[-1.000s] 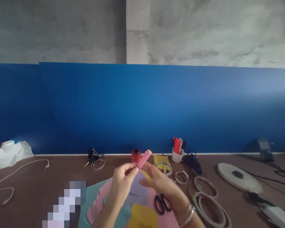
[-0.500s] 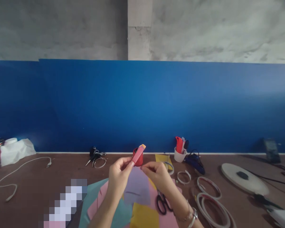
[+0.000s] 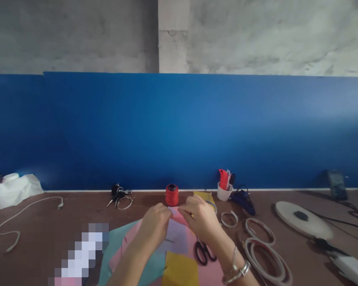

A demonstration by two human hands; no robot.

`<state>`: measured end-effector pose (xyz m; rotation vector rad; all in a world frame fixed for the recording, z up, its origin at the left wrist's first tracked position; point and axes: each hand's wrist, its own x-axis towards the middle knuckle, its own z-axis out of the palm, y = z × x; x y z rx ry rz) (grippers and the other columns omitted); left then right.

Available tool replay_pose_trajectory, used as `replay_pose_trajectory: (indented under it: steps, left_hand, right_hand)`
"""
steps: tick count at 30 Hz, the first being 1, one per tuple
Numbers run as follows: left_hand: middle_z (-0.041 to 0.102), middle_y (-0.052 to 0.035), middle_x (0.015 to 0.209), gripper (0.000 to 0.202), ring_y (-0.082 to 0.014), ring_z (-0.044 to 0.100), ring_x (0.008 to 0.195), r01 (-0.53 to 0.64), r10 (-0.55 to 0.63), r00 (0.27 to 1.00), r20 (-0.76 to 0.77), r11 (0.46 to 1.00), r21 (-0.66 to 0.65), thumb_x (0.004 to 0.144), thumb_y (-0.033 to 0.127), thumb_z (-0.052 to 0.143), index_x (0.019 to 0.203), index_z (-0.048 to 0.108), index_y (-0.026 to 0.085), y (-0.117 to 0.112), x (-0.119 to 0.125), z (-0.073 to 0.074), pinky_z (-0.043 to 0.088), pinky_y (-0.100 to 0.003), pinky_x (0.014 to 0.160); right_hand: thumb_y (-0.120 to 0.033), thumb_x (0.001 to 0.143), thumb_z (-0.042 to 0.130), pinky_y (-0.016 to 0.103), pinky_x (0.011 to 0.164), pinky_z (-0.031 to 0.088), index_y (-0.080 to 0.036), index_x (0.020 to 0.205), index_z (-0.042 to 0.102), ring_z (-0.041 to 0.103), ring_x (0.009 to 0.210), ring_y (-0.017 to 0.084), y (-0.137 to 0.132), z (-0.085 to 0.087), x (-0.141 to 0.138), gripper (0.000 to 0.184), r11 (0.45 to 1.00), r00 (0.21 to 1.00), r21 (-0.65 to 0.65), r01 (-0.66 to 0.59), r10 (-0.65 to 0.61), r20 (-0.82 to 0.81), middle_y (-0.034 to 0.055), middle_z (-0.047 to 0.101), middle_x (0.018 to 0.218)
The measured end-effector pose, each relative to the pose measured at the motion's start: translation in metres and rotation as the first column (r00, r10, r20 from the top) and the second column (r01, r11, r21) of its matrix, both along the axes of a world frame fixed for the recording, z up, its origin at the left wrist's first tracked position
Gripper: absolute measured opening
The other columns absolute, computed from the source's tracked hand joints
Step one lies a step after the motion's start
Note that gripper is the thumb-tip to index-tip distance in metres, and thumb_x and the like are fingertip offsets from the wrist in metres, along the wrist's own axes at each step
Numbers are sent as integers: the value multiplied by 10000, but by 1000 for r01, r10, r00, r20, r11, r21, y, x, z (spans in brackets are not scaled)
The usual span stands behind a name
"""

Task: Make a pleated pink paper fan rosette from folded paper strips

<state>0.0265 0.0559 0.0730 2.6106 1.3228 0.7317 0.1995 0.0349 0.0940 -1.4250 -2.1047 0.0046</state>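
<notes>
My left hand (image 3: pixel 155 223) and my right hand (image 3: pixel 199 213) are raised close together over a pile of coloured sheets. Between their closed fingers stretches a folded pink strip (image 3: pixel 179 215), partly hidden by the fingers. A small yellow-orange bit shows at the fingers of my right hand. Beneath lie lilac (image 3: pixel 177 238), yellow (image 3: pixel 180 269), pink and teal sheets, overlapping. Black-handled scissors (image 3: pixel 201 253) rest on the sheets below my right wrist, their blades partly covered. Just beyond my hands stands a red spool of thread (image 3: pixel 172 195).
Keys (image 3: pixel 118 195) and a white cable (image 3: pixel 20 210) lie to the left. A white cup (image 3: pixel 224 192) with red-handled tools stands at the back. Rolls of tape (image 3: pixel 267 260) and a round white disc (image 3: pixel 304 220) are on the right. A blue partition (image 3: pixel 179 131) closes off the back.
The pink strip was held upright in my left hand; now it is lowered and spans both hands. My left hand has turned over, and the red spool is fully visible.
</notes>
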Motion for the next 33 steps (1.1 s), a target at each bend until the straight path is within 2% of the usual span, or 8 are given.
replay_pose_trajectory:
  steps: [5, 11, 15, 22, 24, 28, 30, 33]
  left_hand:
    - [683, -11, 754, 282, -173, 610, 755, 101, -83, 992, 96, 975, -197, 730, 50, 472, 710, 686, 234, -10, -9, 12, 424, -266, 714]
    - [711, 10, 785, 243, -154, 642, 740, 306, -83, 909, 408, 797, -520, 734, 153, 550, 915, 692, 233, -20, -13, 26, 457, -229, 671]
    - [728, -33, 843, 195, -176, 640, 786, 401, -100, 858, 503, 744, -535, 747, 237, 627, 903, 743, 224, -22, -11, 31, 467, -247, 709]
    - [716, -56, 775, 185, -176, 616, 737, 470, -17, 707, 707, 758, -452, 720, 320, 695, 805, 754, 166, -17, -11, 35, 454, -251, 665]
    - [726, -58, 799, 198, -188, 629, 760, 411, 84, 661, 745, 791, -453, 730, 318, 679, 835, 741, 161, -12, -10, 32, 466, -268, 700]
    - [738, -54, 806, 179, -209, 656, 762, 92, 280, 616, 736, 902, -421, 739, 309, 640, 824, 713, 169, 3, -9, 16, 485, -287, 704]
    - [736, -58, 818, 152, -215, 662, 777, -58, 303, 662, 685, 932, -357, 760, 278, 602, 810, 702, 175, 9, -9, 7, 486, -299, 725]
    - [722, -64, 808, 165, -220, 644, 770, -221, 281, 819, 500, 959, -177, 786, 185, 533, 796, 697, 183, 13, -8, -5, 470, -318, 724]
  right_hand:
    - [-212, 824, 577, 258, 642, 351, -239, 668, 719, 493, 737, 164, 8, -5, 7, 213, 990, 969, -101, -98, 71, -239, 12, 549, 669]
    - [-254, 764, 640, 245, 614, 384, -187, 671, 744, 498, 648, 125, 12, -11, 9, 155, 901, 769, -257, -349, 118, -628, 1, 552, 657]
    - [-321, 731, 679, 237, 610, 389, -174, 679, 749, 502, 637, 118, 14, -14, 12, 172, 841, 662, -289, -458, 105, -742, 5, 589, 656]
    - [-348, 656, 712, 209, 462, 254, -134, 533, 684, 345, 479, 65, 24, -41, 14, 248, 765, 546, -364, -531, -19, -837, -31, 484, 499]
    - [-323, 656, 706, 211, 483, 271, -139, 536, 682, 340, 481, 67, 26, -46, 13, 221, 777, 561, -370, -509, -26, -827, -35, 485, 484]
    - [-288, 678, 672, 231, 520, 301, -147, 559, 690, 371, 508, 90, 25, -44, 8, 185, 782, 696, -424, -458, 18, -718, -25, 512, 497]
    - [-266, 711, 632, 235, 491, 254, -150, 489, 635, 303, 484, 81, 21, -37, 4, 250, 808, 783, -430, -402, 61, -619, -46, 422, 451]
    - [-188, 748, 564, 241, 488, 210, -160, 420, 539, 256, 482, 79, 13, -26, -3, 330, 898, 894, -342, -276, 109, -435, -56, 336, 448]
